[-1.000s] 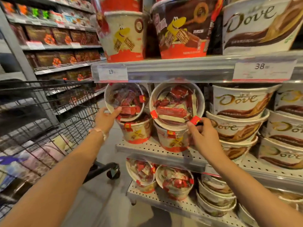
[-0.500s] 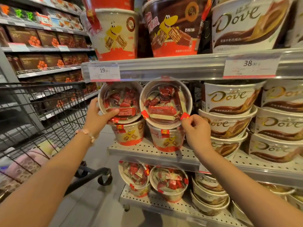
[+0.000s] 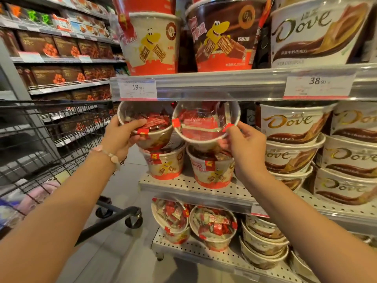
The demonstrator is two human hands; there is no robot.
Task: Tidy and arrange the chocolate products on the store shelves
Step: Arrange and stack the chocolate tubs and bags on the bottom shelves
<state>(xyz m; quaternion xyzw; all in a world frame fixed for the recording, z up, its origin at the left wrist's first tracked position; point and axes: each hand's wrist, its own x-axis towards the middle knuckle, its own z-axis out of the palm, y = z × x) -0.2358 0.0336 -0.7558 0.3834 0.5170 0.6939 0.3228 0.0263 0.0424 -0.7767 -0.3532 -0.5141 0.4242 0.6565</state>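
Both arms reach up and forward from the bottom corners toward the middle shelf (image 3: pixel 189 185), forearms bare, left wrist wearing a bead bracelet (image 3: pixel 109 155).

Left hand (image 3: pixel 122 135) grips the left wafer tub (image 3: pixel 145 127) at its rim: thumb curled over the clear lid, fingers wrapped under the tub's side. Tub is tipped forward so the lid faces the camera, red wrapped pieces visible inside. It sits on top of a lower wafer tub (image 3: pixel 165 163) that stands upright on the shelf.

Right hand (image 3: pixel 244 146) holds the right wafer tub (image 3: pixel 206 121) at its lower right rim, thumb and forefinger pinching the edge by a red seal tab, other fingers curled below. This tub is also tilted lid-forward, resting on a second lower wafer tub (image 3: pixel 212 170). The two held tubs are side by side, rims nearly touching, just under the shelf edge with the price tag 19 (image 3: pixel 137 87).

Right of the hands: stacked Dove tubs (image 3: pixel 293 137), just beside the right hand, under a price tag 38 (image 3: pixel 318 84). Top shelf carries bigger wafer tubs (image 3: pixel 222 37) and a large Dove tub (image 3: pixel 318 31). Bottom shelf (image 3: pixel 195 250) has more wafer tubs lid-up. Black wire shopping cart (image 3: pixel 51 139) on the left, below the left arm; brown chocolate boxes (image 3: pixel 59 48) on the far aisle shelves.
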